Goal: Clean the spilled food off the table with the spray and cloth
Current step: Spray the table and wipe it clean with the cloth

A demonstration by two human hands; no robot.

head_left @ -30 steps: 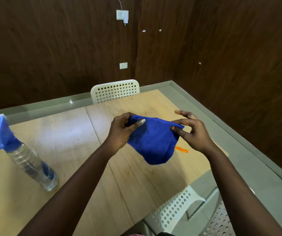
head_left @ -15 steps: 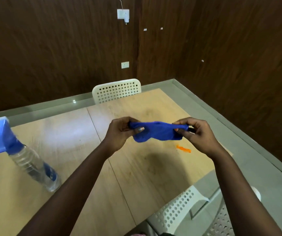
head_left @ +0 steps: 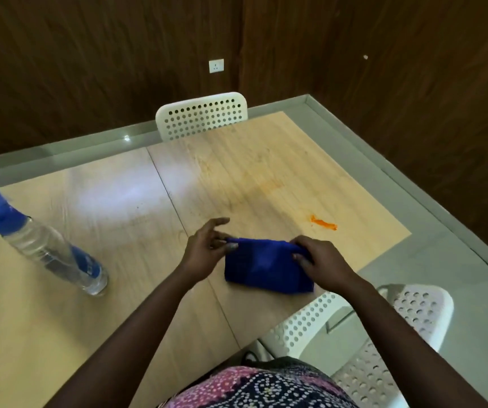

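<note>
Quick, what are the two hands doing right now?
Left hand: open, fingers loose, thumb touching the cloth.
Right hand: gripping the cloth's top right corner.

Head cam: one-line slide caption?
Both hands, left and right, fold blue cloth on table; orange spill unwiped, spray bottle idle.

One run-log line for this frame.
phase: cloth prep | blue cloth: folded, on table | both hands: on cloth | orange spill: unwiped | spray bottle: untouched
</note>
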